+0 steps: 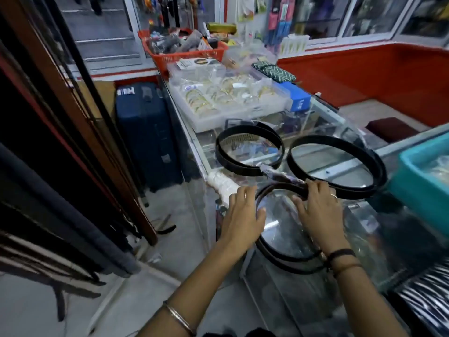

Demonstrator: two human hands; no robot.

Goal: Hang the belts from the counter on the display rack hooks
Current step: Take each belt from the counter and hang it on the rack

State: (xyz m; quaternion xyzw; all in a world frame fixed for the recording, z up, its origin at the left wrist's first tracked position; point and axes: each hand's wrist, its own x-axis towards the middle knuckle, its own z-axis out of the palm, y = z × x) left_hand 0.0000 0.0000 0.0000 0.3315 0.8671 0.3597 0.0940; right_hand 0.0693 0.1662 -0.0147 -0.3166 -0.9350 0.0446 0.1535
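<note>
Three coiled black belts lie on the glass counter (323,164). One coil (243,166) lies at the back left, another (379,164) at the back right. The nearest coil (286,260) lies under both hands. My left hand (243,215) rests on its left rim, fingers spread. My right hand (318,207) pinches the top of this coil by its plastic-wrapped buckle end (277,175). Belts hanging on the rack (60,203) fill the left edge as dark strips.
A clear tray of bangles (226,98) and a red basket (184,54) stand farther back on the counter. A teal tub (420,181) sits at the right. A blue suitcase (145,132) stands on the floor beside the counter.
</note>
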